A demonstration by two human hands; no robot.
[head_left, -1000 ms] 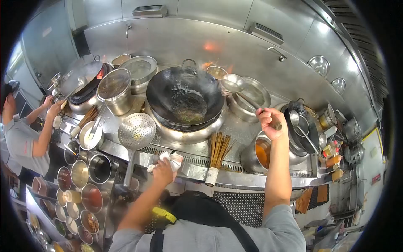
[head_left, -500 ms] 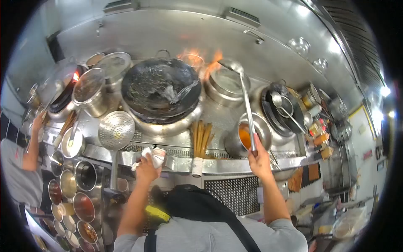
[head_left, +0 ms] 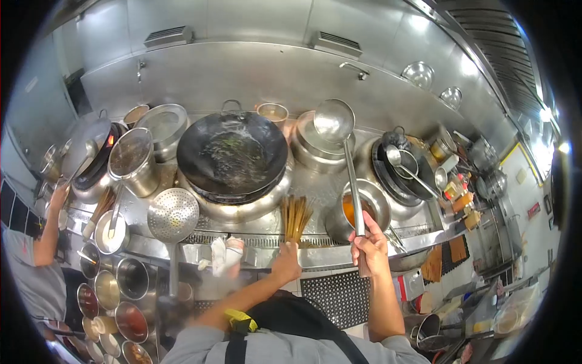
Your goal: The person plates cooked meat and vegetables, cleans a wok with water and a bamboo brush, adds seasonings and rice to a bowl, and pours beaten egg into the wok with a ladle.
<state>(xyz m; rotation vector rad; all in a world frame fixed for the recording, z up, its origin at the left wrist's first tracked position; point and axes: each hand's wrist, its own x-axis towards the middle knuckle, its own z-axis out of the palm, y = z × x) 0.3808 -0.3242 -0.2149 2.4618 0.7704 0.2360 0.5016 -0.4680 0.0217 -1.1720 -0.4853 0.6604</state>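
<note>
My left hand (head_left: 287, 264) is closed round the lower end of a bamboo brush (head_left: 295, 218), its bristles pointing up at the counter's front edge. My right hand (head_left: 371, 247) grips the handle of a long ladle (head_left: 334, 120), whose bowl is raised over a lidded pot (head_left: 312, 145). A black wok (head_left: 232, 158) with some liquid in its bottom sits on the middle burner. The white cloth (head_left: 225, 256) lies on the counter edge left of the brush. Below the ladle's handle stands a pot of orange liquid (head_left: 364, 209).
A perforated skimmer (head_left: 173, 215) rests left of the wok, beside a tall pot (head_left: 133, 159). Sauce containers (head_left: 132, 320) stand at the lower left. A co-worker (head_left: 37, 267) is at the far left. Another wok (head_left: 405, 170) is on the right.
My left hand has let go of the white cloth and taken hold of the bamboo brush. The flames behind the wok have gone. The ladle's bowl now faces the camera.
</note>
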